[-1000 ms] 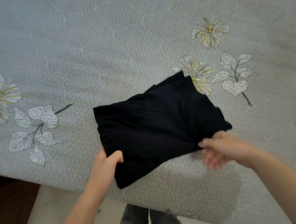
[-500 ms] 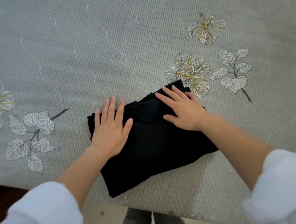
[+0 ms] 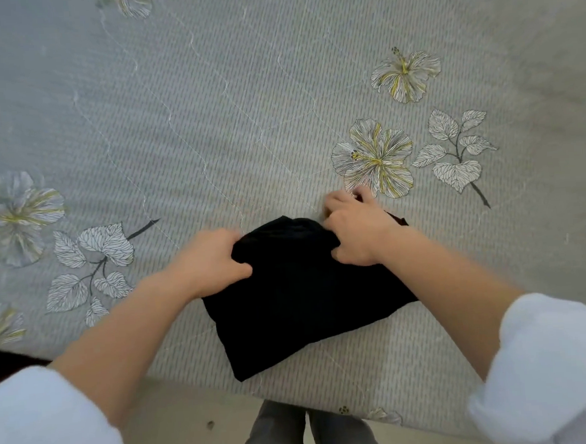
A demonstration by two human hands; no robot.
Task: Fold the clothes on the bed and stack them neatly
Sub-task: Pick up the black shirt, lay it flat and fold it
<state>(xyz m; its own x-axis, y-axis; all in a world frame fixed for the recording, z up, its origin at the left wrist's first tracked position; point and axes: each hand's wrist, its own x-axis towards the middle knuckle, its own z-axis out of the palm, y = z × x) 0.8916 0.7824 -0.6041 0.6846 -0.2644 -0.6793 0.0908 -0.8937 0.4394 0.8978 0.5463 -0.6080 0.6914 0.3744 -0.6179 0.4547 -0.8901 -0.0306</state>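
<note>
A folded black garment (image 3: pixel 300 300) lies on the grey floral bed cover (image 3: pixel 210 124), close to the bed's near edge. My left hand (image 3: pixel 208 261) grips the garment's far left corner, fingers curled under the cloth and thumb on top. My right hand (image 3: pixel 357 231) grips the far right corner the same way, knuckles up. The far edge bunches up between the two hands. A small black tip sticks out to the right of my right hand. No other clothes are in view.
The bed's near edge (image 3: pixel 329 396) runs just below the garment, with pale floor (image 3: pixel 194 423) and my grey trouser legs (image 3: pixel 308 433) beneath it. A dark piece of furniture (image 3: pixel 5 363) sits at the lower left. Printed flowers and leaves dot the cover.
Half a second ago both hands lay flat on the garment, pressing it. Now their fingers have curled round its far corners and the far edge is gathered up.
</note>
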